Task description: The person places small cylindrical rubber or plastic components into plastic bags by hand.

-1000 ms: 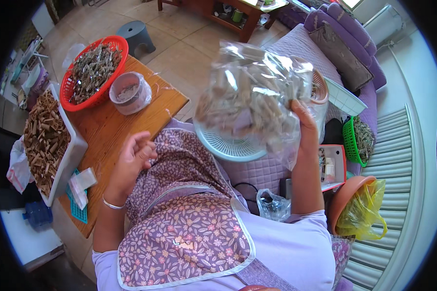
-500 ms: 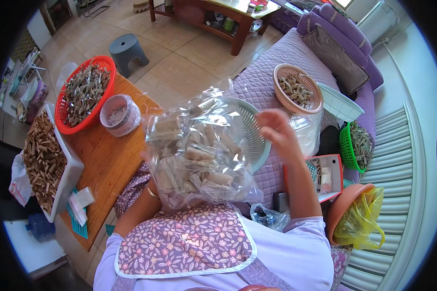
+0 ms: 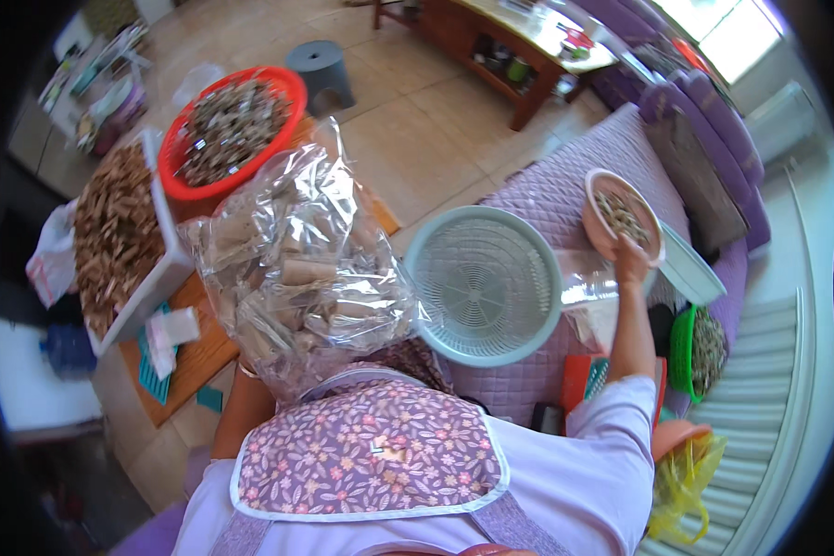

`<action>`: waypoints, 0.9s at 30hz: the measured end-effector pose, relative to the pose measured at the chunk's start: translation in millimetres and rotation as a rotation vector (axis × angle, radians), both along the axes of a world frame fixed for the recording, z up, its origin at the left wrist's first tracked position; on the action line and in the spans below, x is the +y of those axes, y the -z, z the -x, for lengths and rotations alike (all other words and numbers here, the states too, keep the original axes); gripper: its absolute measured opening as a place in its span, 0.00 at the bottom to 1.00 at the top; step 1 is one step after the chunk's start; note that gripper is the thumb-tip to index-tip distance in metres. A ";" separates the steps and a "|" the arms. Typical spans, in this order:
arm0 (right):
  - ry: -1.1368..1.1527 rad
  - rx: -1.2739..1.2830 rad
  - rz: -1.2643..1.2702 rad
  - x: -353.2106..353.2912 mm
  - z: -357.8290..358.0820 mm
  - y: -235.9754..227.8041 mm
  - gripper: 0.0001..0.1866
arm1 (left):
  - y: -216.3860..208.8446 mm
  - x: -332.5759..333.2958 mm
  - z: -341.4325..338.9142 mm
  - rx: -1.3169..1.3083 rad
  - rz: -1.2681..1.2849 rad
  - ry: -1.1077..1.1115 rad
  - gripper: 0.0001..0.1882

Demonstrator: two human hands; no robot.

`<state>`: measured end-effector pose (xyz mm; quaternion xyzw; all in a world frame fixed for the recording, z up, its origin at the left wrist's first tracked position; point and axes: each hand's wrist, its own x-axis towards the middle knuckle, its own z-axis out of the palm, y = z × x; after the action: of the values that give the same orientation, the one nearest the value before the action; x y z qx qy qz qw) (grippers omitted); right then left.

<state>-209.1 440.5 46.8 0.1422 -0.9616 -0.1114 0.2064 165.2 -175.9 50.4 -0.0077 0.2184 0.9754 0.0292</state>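
Note:
A large clear plastic bag [image 3: 296, 269] full of short tan rolled pieces hangs in front of my apron. My left forearm [image 3: 246, 408] goes up behind it; the bag hides the fingers, and that hand appears to hold it up. My right hand [image 3: 630, 258] reaches out to the right and grips the near rim of a small pink basket [image 3: 653, 218]. More tan pieces [image 3: 618, 215] lie inside this basket. Between the two stands a round light green basket [image 3: 528, 343] on the quilted sofa seat, its slotted bottom showing.
On the left, a wooden table [image 3: 195, 371] bears a red basket [image 3: 296, 116] of wrapped pieces and a white tray [image 3: 157, 278] of brown pieces. At right are a pale rectangular basket [image 3: 695, 269], a green basket [image 3: 684, 357] and a yellow bag [image 3: 686, 482]. A grey stool [image 3: 317, 60] stands beyond.
The bag has shifted left, uncovering the light green basket. My right hand has moved from beside the bag to the pink basket's rim. The whole view has turned somewhat.

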 end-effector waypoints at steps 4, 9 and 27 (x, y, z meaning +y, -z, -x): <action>-0.250 0.075 0.104 -38.7 -43.6 -69.0 0.07 | 4.0 -20.8 -52.0 -0.006 -0.003 -0.182 0.52; -0.482 0.066 0.126 -121.3 -138.9 -157.0 0.10 | 5.1 -68.5 -101.3 0.016 0.008 -0.335 0.52; -1.544 -0.530 0.082 -419.3 -260.2 -48.5 0.14 | 19.1 -97.3 -114.4 0.324 0.119 -0.574 0.55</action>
<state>51.1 21.2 95.3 0.7786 -0.6129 0.1349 -0.0043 279.6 -273.1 31.3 0.0845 0.2655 0.9180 -0.2824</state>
